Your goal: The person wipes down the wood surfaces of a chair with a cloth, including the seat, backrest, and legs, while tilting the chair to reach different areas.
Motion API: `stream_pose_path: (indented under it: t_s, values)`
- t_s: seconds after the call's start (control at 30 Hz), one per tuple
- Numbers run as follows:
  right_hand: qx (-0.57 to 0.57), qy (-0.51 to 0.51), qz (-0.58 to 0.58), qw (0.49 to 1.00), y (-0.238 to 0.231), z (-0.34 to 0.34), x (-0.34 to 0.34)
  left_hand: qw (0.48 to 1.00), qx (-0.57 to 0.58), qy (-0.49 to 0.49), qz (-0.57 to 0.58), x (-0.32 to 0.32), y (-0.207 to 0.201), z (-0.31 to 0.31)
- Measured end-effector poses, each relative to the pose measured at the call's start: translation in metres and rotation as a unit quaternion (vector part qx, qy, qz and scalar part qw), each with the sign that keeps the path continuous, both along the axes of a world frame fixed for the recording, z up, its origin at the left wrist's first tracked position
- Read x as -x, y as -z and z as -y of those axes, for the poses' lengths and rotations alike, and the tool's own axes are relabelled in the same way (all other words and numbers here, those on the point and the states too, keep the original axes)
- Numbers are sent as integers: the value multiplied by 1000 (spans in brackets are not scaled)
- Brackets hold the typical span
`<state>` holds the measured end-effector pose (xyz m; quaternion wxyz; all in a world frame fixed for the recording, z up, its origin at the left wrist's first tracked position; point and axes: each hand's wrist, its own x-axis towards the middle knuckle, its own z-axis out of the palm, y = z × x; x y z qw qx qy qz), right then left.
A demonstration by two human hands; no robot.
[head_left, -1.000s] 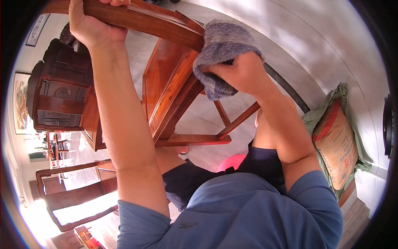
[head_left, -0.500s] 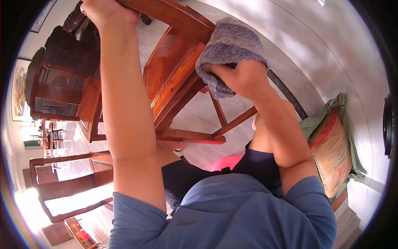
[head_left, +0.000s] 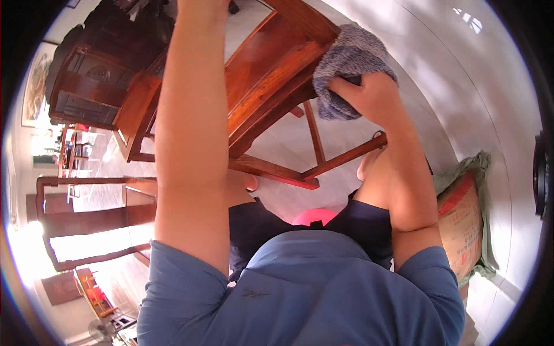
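Note:
A reddish-brown wooden chair [head_left: 283, 75] is tilted in front of me, its legs and crossbars pointing toward me. My right hand [head_left: 372, 98] grips a grey-blue striped cloth [head_left: 360, 52], bunched against the right end of the chair's thick wooden rail. The thumb is bent over the cloth, and part of the fingers is hidden in its folds. My left forearm reaches up past the chair's left side. Only the wrist and a bit of my left hand [head_left: 203, 4] show at the top edge; its fingers are cut off.
A pink seat [head_left: 314, 217] shows between my thighs. To the right, a printed brown sack [head_left: 461, 222] in green wrapping leans by the white wall [head_left: 467, 75]. Dark carved furniture [head_left: 95, 78] and another wooden chair [head_left: 86, 222] stand left. A fan [head_left: 103, 328] shows lower left.
The view has shifted, so the chair appears farther right. My right hand and cloth sit farther right and slightly higher, still at the rail's end. My left hand has mostly slipped out of view.

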<state>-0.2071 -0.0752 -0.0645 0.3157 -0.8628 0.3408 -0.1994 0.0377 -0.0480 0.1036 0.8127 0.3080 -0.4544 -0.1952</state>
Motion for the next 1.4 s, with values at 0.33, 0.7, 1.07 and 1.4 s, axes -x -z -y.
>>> stream_pose_path:
  t_s: [0.33,0.7,1.07,1.4]
  values:
    - [261,-109,278,918,38,18,-19,990,-111,-77,45,-10,29,-23]
    - [340,-66,332,877,60,38,-30,791,-503,-211,277,-64,282,-246]
    - [239,-25,348,906,95,83,-16,763,-580,-230,170,-71,284,-243]
    - [218,104,438,866,40,32,-45,795,-587,-136,-64,-81,288,-225]
